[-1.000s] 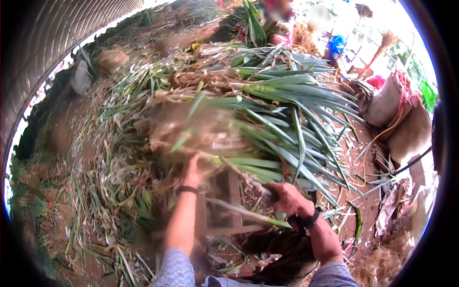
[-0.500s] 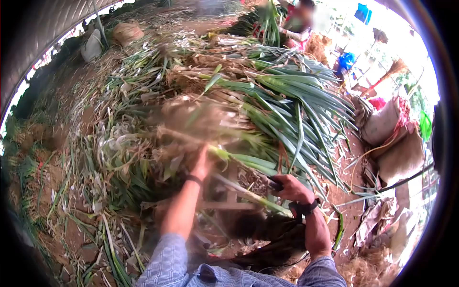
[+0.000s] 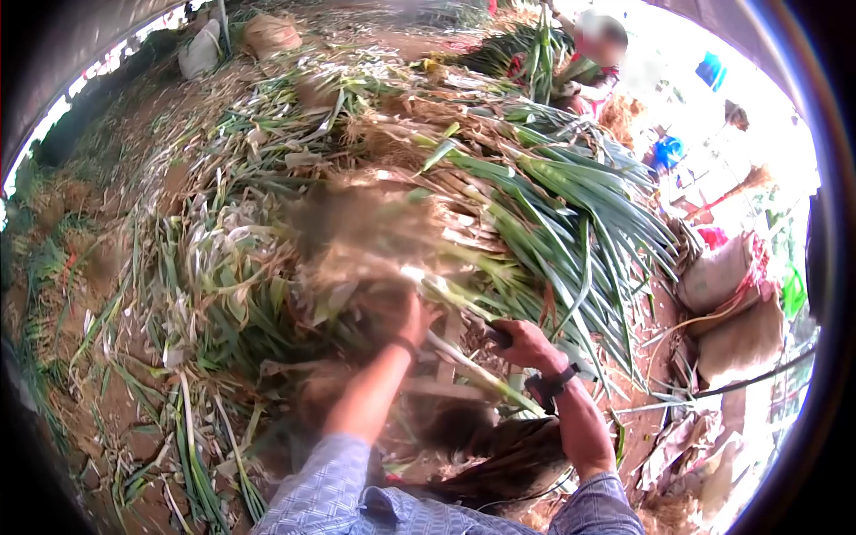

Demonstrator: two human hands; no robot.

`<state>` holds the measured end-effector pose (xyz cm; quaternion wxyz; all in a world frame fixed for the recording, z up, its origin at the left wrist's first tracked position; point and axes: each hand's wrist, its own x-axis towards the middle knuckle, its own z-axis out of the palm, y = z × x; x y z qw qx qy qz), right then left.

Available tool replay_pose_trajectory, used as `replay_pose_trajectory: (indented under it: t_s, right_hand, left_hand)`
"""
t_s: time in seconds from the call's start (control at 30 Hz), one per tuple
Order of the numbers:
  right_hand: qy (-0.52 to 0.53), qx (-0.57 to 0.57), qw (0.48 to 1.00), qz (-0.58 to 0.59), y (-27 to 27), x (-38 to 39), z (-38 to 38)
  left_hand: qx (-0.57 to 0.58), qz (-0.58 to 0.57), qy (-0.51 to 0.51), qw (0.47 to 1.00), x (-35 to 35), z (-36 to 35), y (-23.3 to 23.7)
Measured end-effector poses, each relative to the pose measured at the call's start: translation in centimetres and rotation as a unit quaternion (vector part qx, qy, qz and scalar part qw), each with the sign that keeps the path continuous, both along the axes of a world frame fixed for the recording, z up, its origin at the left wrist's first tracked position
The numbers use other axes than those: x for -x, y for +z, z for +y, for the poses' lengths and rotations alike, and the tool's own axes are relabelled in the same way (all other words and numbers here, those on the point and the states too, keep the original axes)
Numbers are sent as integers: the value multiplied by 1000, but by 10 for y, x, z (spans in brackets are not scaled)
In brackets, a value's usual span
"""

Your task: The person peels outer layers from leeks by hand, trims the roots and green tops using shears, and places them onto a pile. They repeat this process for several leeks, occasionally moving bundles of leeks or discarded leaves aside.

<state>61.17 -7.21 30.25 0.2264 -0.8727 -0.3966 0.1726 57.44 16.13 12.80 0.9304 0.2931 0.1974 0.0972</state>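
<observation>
My left hand [image 3: 406, 319], blurred by motion, is closed around a leek stalk [image 3: 441, 287] at the near side of the leek pile. Pale roots and dry husks around its fingers are smeared. To the right, my right hand [image 3: 533, 348] grips a knife [image 3: 499, 335] by its dark handle. The blade points left toward the stalk and shows only faintly. Below both hands another leek [image 3: 481, 373] lies slanted across a wooden piece [image 3: 437, 387]. The pile's green leaves [image 3: 588, 209] fan out to the right.
Loose leaves and peelings [image 3: 232, 241] cover the ground to the left. A person [image 3: 588, 76] sits beside leeks at the back. Stuffed sacks [image 3: 727, 276] stand at the right, and a white sack [image 3: 200, 49] and a tan sack [image 3: 273, 36] at the back left.
The whole view has shifted a little, so the pile and sacks sit lower and further right. Both hands stay near the same stalk, with the knife hand slightly closer to my left hand.
</observation>
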Motion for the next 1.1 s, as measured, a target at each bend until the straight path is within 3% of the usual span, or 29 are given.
replay_pose_trajectory:
  t_s: [0.27,0.5,0.6,0.67,0.73,0.9,1.03,1.1]
  right_hand:
    - [52,7,998,-42,6,-16,53]
    - [108,72,989,-71,1,-32,94]
    - [102,49,991,-65,13,-25,114]
    - [119,66,988,-67,7,-27,123]
    - [138,59,987,-62,9,-24,127]
    - [103,8,995,-2,22,-19,122]
    - [89,36,994,49,4,-24,96]
    - [64,-30,992,102,-21,-26,76]
  left_hand:
    - [47,22,-9,999,-3,2,-28]
    - [84,97,22,991,-3,0,-5]
    - [44,92,30,994,2,-4,14]
    - [68,76,29,994,-1,-5,-13]
    - [75,72,32,994,3,-2,-1]
    - [50,57,-6,997,17,13,1]
    - [3,137,-50,989,30,22,26]
    - [-67,118,-29,990,22,23,-17]
